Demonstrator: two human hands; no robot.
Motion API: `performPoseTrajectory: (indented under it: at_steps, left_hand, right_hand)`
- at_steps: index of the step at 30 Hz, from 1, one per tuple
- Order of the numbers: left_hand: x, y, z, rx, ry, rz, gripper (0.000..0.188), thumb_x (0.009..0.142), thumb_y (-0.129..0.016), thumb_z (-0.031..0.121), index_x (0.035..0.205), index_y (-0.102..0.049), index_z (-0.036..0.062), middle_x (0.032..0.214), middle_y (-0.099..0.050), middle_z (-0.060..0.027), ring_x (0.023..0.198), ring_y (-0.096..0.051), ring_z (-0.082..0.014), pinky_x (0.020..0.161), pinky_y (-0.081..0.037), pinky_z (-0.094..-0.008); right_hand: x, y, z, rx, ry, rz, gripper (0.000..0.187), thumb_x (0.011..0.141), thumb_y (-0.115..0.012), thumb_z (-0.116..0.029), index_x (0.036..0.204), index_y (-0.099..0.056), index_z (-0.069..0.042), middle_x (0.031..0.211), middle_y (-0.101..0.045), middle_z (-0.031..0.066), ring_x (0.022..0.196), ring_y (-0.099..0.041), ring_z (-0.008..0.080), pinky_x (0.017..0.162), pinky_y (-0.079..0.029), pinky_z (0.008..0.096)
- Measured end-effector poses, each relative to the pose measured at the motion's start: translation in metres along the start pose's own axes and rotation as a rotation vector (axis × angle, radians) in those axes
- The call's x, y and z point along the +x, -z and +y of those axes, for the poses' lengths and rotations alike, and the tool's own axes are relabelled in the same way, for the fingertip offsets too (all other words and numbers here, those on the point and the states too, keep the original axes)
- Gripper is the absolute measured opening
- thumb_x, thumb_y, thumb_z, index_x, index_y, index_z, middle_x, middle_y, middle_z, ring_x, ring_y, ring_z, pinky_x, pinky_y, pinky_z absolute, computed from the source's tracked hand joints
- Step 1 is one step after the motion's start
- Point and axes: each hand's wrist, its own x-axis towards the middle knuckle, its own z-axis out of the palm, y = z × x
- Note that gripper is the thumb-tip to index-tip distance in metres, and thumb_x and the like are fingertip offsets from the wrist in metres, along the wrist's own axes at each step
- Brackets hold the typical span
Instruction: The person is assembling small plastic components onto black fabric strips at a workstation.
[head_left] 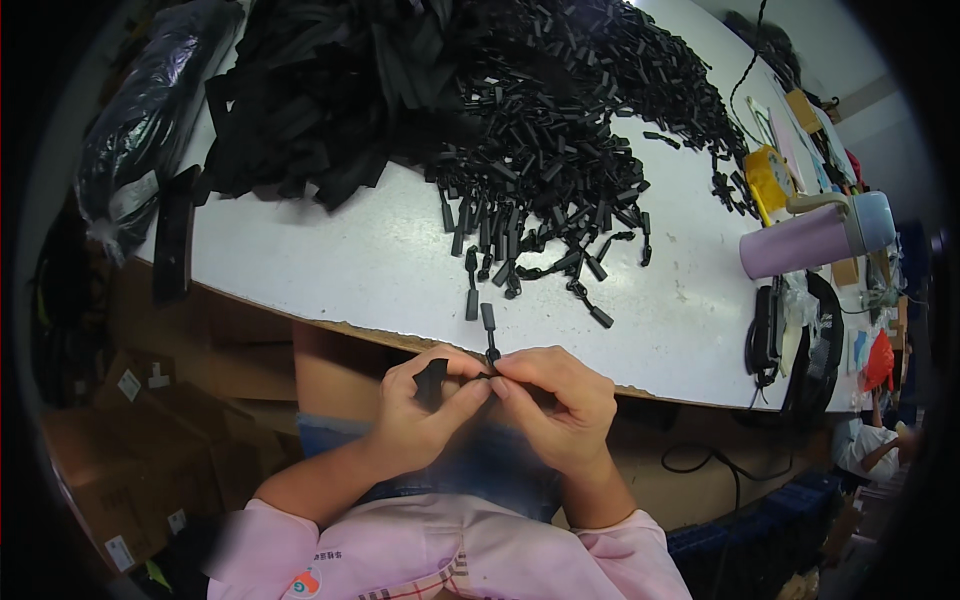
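Observation:
Both hands meet at the table's front edge, fingertips nearly touching. My left hand point(420, 410) is closed on a black fabric strip point(431, 382), which looks like zipper tape and shows between its fingers. A black zipper pull point(488, 318) with a long flat tab points away from me, its lower end at my fingertips. My right hand point(562, 402) pinches at that lower end with thumb and forefinger. The join between strip and pull is hidden by the fingers. Just beyond, more pulls lie loose in front of a large heap of black zipper pulls point(560, 150).
A heap of black strips point(320, 110) covers the far left of the white table point(330, 270). At the right stand a pink tumbler point(795, 240) and a yellow tape dispenser point(768, 180). Cardboard boxes point(140, 460) sit on the floor at left. Another person point(868, 448) is far right.

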Motion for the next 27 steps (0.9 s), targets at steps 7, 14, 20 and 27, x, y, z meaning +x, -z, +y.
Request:
performPoseTrajectory:
  at_steps: [7, 14, 20, 27]
  left_hand:
    - [-0.002, 0.004, 0.0, 0.11, -0.114, -0.058, 0.012, 0.078, -0.055, 0.001, 0.089, -0.051, -0.0027, 0.086, -0.054, -0.009, 0.075, -0.052, -0.0075, 0.065, -0.044, -0.0187]
    - [-0.001, -0.004, 0.0, -0.153, -0.149, 0.011, 0.021, 0.077, -0.052, -0.003, 0.098, -0.05, -0.0009, 0.079, -0.053, -0.0019, 0.059, -0.043, -0.0009, 0.053, -0.035, -0.0144]
    - [-0.001, -0.002, 0.003, -0.273, -0.107, 0.012, 0.019, 0.077, -0.052, -0.001, 0.096, -0.051, -0.0021, 0.079, -0.051, -0.0025, 0.055, -0.043, -0.0003, 0.049, -0.034, -0.0149]
    - [-0.002, 0.005, 0.014, -0.199, -0.006, -0.085, 0.015, 0.077, -0.054, 0.001, 0.092, -0.057, -0.0008, 0.08, -0.051, -0.0039, 0.052, -0.043, -0.0016, 0.046, -0.034, -0.0158]
  right_hand:
    - [0.001, 0.001, 0.007, -0.092, 0.227, -0.057, 0.016, 0.063, -0.063, 0.004, 0.079, -0.06, -0.001, 0.071, -0.059, 0.0092, 0.062, -0.057, 0.0193, 0.056, -0.045, 0.0252]
    - [-0.016, -0.016, 0.003, 0.27, -0.199, 0.106, 0.012, 0.071, -0.06, 0.004, 0.083, -0.057, 0.003, 0.076, -0.056, 0.0087, 0.064, -0.055, 0.0102, 0.055, -0.045, 0.0191]
    - [-0.016, -0.017, 0.007, 0.562, -0.275, 0.047, 0.009, 0.075, -0.057, 0.003, 0.084, -0.054, 0.004, 0.073, -0.054, 0.0065, 0.058, -0.052, 0.0078, 0.05, -0.044, 0.0178]
    - [-0.01, -0.001, 0.011, 0.986, -0.618, -0.256, 0.007, 0.077, -0.057, -0.001, 0.08, -0.053, 0.003, 0.065, -0.054, 0.0051, 0.051, -0.048, 0.0059, 0.044, -0.039, 0.0168]
